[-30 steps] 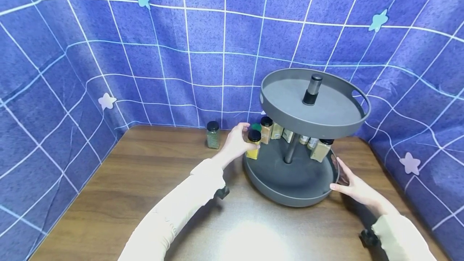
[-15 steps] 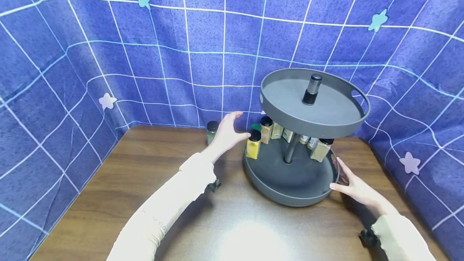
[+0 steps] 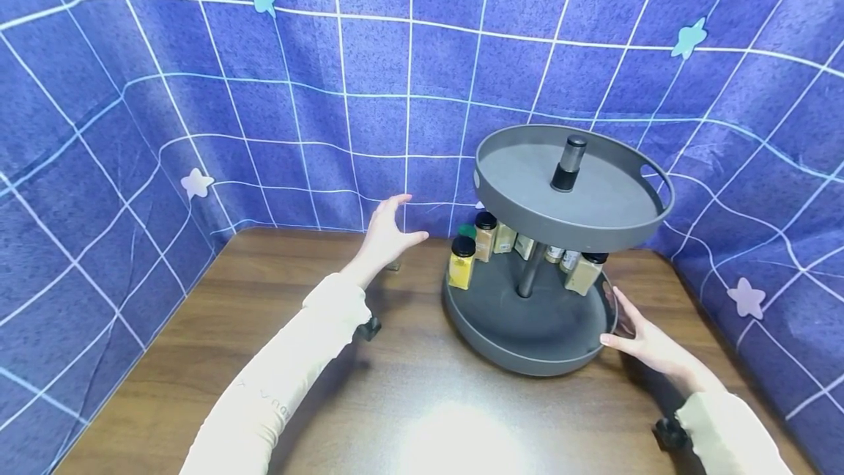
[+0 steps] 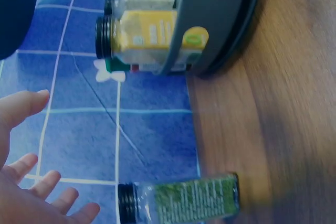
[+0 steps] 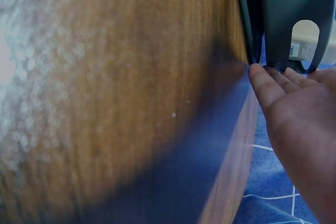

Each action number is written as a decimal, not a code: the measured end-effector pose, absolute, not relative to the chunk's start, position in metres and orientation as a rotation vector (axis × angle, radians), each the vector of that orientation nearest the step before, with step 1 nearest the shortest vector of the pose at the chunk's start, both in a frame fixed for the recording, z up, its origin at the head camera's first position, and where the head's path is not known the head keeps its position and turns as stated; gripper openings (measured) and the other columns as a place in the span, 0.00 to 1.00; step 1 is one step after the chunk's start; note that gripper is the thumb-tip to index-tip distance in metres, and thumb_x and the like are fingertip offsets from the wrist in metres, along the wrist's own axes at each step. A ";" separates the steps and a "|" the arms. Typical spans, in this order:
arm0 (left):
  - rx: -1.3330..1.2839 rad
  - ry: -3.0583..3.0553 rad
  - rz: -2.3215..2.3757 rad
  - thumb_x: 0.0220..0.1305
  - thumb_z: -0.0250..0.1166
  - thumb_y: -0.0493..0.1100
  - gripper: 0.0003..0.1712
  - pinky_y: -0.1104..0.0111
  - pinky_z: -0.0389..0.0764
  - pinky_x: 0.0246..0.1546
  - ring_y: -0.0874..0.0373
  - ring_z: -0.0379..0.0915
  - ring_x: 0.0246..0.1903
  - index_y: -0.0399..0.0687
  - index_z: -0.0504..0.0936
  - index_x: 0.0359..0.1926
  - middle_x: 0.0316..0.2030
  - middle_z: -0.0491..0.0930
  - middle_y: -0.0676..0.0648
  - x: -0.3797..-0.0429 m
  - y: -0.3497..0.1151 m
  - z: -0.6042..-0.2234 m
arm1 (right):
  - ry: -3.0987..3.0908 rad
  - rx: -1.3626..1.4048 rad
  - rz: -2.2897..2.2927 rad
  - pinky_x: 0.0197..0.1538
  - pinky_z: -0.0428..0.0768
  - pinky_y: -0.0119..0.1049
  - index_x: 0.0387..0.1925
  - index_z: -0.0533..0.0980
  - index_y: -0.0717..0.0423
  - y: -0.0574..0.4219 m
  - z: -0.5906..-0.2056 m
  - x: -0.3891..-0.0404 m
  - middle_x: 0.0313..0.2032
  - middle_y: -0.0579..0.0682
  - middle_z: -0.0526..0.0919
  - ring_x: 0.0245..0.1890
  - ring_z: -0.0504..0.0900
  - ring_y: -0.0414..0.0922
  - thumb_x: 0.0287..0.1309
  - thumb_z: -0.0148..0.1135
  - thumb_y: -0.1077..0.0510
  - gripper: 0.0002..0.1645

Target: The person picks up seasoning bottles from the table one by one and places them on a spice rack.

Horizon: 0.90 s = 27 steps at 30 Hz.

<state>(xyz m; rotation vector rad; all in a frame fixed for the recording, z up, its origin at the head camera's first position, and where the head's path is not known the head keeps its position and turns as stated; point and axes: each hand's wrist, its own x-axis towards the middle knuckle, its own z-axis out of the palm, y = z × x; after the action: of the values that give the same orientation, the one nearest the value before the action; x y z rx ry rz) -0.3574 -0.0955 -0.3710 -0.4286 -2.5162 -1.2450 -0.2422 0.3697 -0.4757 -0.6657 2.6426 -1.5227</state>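
My left hand (image 3: 384,237) is held over the table with thumb and fingers spread and nothing between them. A spice jar of green herbs (image 4: 194,200) with a black lid stands just beyond it, mostly hidden by the hand in the head view. My right hand (image 3: 649,347) touches the outer rim of the lower tier of a grey two-tier turntable (image 3: 534,365), its fingers fairly straight against the wall. A yellow spice jar (image 3: 461,270) with a black lid stands at the left side of that lower tier.
Several more jars share the lower tier, including an orange-brown one (image 3: 484,240) at the back and a beige one (image 3: 583,275) at the right. The upper tier (image 3: 521,174) overhangs them. A blue gridded cloth (image 3: 316,130) rises behind the wooden table (image 3: 264,299).
My left hand has let go of the yellow jar on the lower tier and moved left to the green herb jar. My right hand has stayed at the rim.
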 end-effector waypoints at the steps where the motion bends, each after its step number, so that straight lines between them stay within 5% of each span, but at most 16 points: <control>1: -0.418 -2.514 -1.253 0.45 0.75 0.47 0.45 0.54 0.59 0.65 0.45 0.58 0.64 0.45 0.66 0.65 0.62 0.67 0.42 -0.358 -0.098 -0.372 | 2.641 -0.670 -1.528 0.54 0.60 0.11 0.71 0.33 0.68 0.370 -0.476 -0.242 0.66 0.79 0.42 0.65 0.54 0.31 0.58 0.59 0.68 0.54; 5: -0.374 -2.508 -1.276 0.44 0.75 0.47 0.46 0.54 0.60 0.65 0.45 0.58 0.63 0.45 0.65 0.65 0.62 0.67 0.41 -0.362 -0.106 -0.377 | 2.633 -0.695 -1.547 0.53 0.60 0.10 0.70 0.33 0.70 0.369 -0.476 -0.242 0.65 0.80 0.41 0.57 0.55 0.16 0.57 0.59 0.69 0.53; 11: -0.316 -2.506 -1.322 0.44 0.75 0.47 0.49 0.53 0.59 0.66 0.46 0.57 0.65 0.47 0.63 0.66 0.64 0.63 0.41 -0.368 -0.118 -0.389 | 2.627 -0.701 -1.556 0.53 0.60 0.10 0.70 0.33 0.70 0.369 -0.477 -0.243 0.65 0.81 0.41 0.56 0.55 0.15 0.57 0.59 0.69 0.53; 18: -0.285 -2.472 -1.383 0.43 0.76 0.46 0.50 0.50 0.60 0.64 0.41 0.57 0.64 0.46 0.62 0.67 0.64 0.63 0.37 -0.377 -0.131 -0.404 | 2.654 -0.650 -1.511 0.54 0.60 0.10 0.71 0.33 0.68 0.370 -0.477 -0.242 0.67 0.78 0.41 0.68 0.52 0.51 0.58 0.59 0.67 0.53; 23: -0.207 -2.462 -1.460 0.43 0.75 0.44 0.49 0.49 0.61 0.62 0.39 0.59 0.62 0.46 0.62 0.67 0.63 0.63 0.35 -0.380 -0.137 -0.415 | 2.639 -0.677 -1.539 0.53 0.60 0.10 0.70 0.33 0.69 0.370 -0.478 -0.243 0.66 0.80 0.41 0.61 0.54 0.21 0.58 0.59 0.68 0.53; 27: -0.146 -2.441 -1.572 0.44 0.75 0.43 0.49 0.50 0.63 0.62 0.40 0.60 0.61 0.46 0.61 0.67 0.63 0.62 0.36 -0.384 -0.140 -0.424 | 2.629 -0.690 -1.554 0.53 0.59 0.10 0.70 0.33 0.70 0.370 -0.478 -0.244 0.66 0.80 0.40 0.57 0.54 0.15 0.58 0.59 0.68 0.53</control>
<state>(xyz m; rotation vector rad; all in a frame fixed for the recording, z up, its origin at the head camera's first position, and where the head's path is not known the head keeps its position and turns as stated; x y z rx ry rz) -0.3842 -0.1398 -0.4235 -0.1458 -2.4407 -1.5718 -0.2443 0.3701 -0.4781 -0.6900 2.6290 -1.5536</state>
